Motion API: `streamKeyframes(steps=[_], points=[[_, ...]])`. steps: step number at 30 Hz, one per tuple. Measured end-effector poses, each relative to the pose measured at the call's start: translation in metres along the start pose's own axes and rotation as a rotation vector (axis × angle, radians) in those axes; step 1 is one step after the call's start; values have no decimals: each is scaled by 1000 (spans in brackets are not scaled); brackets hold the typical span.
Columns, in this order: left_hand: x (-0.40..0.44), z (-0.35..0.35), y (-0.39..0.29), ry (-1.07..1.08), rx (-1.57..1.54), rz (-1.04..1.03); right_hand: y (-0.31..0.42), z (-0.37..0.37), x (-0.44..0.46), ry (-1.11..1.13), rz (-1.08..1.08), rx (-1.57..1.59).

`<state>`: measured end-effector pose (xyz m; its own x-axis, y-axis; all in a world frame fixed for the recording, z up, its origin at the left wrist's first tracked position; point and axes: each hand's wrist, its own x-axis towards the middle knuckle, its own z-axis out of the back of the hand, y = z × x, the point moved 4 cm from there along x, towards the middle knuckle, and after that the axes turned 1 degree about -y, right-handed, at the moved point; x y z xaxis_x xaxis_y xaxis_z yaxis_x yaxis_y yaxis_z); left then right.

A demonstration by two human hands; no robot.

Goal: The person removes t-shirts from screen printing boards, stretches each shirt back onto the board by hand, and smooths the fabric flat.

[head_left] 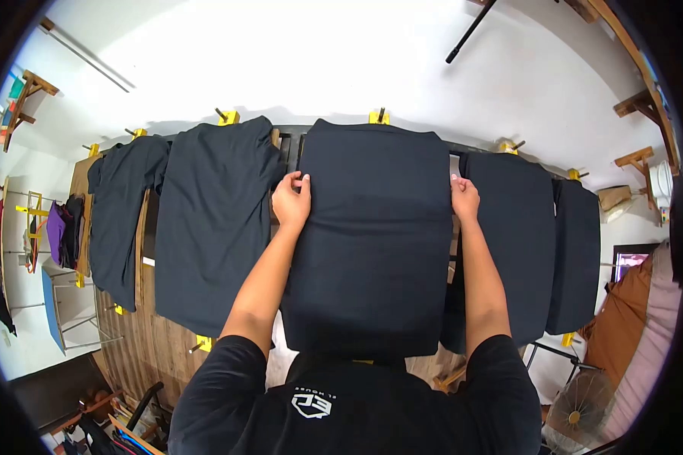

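A black T-shirt [372, 265] is stretched flat over a board right in front of me, with a slight crease running across its middle. My left hand [291, 201] is closed at the shirt's left edge, thumb up and fingers curled. On the opposite edge, at about the same height, my right hand [466, 199] is closed too, its fingers partly hidden beside the board. To the left hangs another dark shirt [212, 220], looser and wrinkled on its board. A smoother dark shirt [508, 243] covers the board to the right.
More dark shirts lie at the far left [121, 212] and far right [577, 250]. Yellow clamps [228, 117] line the dark metal rail behind the boards. A fan [574, 415] stands at lower right. Clothes [67, 231] hang at the left wall.
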<state>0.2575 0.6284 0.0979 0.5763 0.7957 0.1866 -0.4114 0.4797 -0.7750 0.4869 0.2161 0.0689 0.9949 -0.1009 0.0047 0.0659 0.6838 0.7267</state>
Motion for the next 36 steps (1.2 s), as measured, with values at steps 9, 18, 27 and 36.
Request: streamKeyframes(steps=[9, 18, 27, 36], points=[[70, -37, 12, -18, 75, 76, -16, -35, 78, -232, -89, 413], [129, -89, -1, 106, 13, 63, 24, -77, 129, 142, -21, -18], [182, -121, 4, 268, 257, 103, 20, -94, 155, 146, -179, 111], [166, -106, -12, 88, 267, 3, 79, -65, 124, -288, 300, -165]])
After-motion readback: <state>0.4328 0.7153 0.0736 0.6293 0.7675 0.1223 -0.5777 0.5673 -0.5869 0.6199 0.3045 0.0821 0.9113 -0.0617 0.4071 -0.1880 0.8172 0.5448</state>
